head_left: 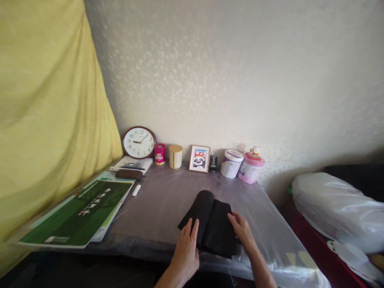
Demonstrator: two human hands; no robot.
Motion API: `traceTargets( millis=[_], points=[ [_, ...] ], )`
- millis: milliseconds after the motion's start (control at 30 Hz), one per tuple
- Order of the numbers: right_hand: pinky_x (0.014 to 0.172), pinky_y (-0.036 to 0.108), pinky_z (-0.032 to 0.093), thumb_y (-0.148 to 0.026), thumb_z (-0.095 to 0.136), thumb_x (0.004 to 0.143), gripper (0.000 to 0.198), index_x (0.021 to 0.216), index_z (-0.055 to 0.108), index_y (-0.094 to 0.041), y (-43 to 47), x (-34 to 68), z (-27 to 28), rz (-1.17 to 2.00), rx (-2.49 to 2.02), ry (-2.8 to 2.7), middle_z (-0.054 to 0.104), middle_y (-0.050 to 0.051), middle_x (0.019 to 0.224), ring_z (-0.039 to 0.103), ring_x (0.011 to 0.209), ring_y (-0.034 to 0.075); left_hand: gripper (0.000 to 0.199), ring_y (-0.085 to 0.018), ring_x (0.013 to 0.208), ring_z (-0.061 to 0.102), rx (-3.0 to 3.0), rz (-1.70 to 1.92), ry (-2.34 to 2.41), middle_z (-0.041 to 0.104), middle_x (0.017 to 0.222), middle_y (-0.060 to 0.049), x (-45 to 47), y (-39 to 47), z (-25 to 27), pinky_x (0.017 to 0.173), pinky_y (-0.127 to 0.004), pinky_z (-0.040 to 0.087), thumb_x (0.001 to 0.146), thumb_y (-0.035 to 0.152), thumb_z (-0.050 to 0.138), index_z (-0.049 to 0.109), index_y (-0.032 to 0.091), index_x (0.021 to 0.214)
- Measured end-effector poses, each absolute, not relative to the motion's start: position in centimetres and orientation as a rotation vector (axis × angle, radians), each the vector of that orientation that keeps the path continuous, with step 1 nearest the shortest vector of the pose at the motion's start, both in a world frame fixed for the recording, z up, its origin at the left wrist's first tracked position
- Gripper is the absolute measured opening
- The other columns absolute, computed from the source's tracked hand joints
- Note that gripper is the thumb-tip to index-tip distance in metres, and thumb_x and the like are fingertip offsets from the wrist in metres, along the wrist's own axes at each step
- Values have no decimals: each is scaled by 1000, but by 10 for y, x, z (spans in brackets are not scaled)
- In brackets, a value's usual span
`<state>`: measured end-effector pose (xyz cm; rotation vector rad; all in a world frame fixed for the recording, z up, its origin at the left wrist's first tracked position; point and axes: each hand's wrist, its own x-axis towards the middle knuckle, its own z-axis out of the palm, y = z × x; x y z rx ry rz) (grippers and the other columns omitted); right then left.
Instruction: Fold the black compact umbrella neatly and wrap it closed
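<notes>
A black-paged booklet [219,228] lies spread near the table's front edge, its left side curling up in a rounded fold beside the centre crease. On that left side rests my left hand [186,248], fingers stretched out and slightly apart. My right hand [242,232] has its fingertips closed on the booklet's right edge; the thumb is mostly hidden. No print can be made out on the black surface.
Along the wall stand a clock [139,142], a pink can [159,154], a yellow-lidded canister [175,157], a panda picture frame [199,159], a black stapler-like object [213,163] and two tubs [232,164]. Green book [81,212], brown case [129,174] and white stick [136,190] lie left.
</notes>
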<state>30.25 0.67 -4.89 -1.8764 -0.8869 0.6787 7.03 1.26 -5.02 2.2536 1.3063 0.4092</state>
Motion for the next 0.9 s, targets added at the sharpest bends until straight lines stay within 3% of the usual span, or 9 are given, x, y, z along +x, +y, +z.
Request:
traceTargets(
  millis=[200, 400, 633, 800, 900],
  points=[
    [63, 30, 54, -47, 63, 68, 43, 97, 59, -17, 14, 279, -32, 848, -1553, -951, 69, 3, 77, 66, 74, 22, 87, -22, 135, 23, 2257, 377, 1298, 17, 149, -11, 70, 12, -48, 109, -32, 23, 62, 0, 45, 12, 17, 141],
    [53, 29, 52, -45, 64, 66, 45, 101, 54, -18, 55, 245, -18, 944, -1400, -995, 67, 0, 69, 64, 60, 20, 86, -21, 135, 22, 2285, 362, 1346, 19, 149, -12, 72, 9, -46, 109, -35, 24, 60, 0, 43, 17, 16, 140],
    [49, 25, 50, -30, 57, 71, 45, 111, 46, -13, 93, 223, -39, 977, -1547, -1042, 63, 0, 69, 64, 60, 17, 73, -24, 134, 25, 2302, 332, 1376, 21, 148, -12, 74, 14, -52, 110, -37, 24, 59, 4, 47, 38, 11, 132],
    [40, 21, 45, -25, 51, 77, 46, 119, 36, -12, 98, 215, -40, 1035, -1676, -1103, 64, 1, 77, 64, 51, 13, 78, -26, 134, 25, 2312, 272, 1390, 22, 147, -16, 69, 18, -58, 110, -36, 25, 62, 11, 50, 27, 4, 136],
    [41, 18, 43, -26, 48, 80, 39, 116, 39, -13, 97, 213, -37, 1043, -1705, -1181, 66, 1, 72, 65, 54, 13, 77, -27, 131, 31, 2325, 242, 1354, 31, 143, -18, 60, 20, -69, 108, -37, 30, 66, 18, 52, 24, 4, 136]
  ],
)
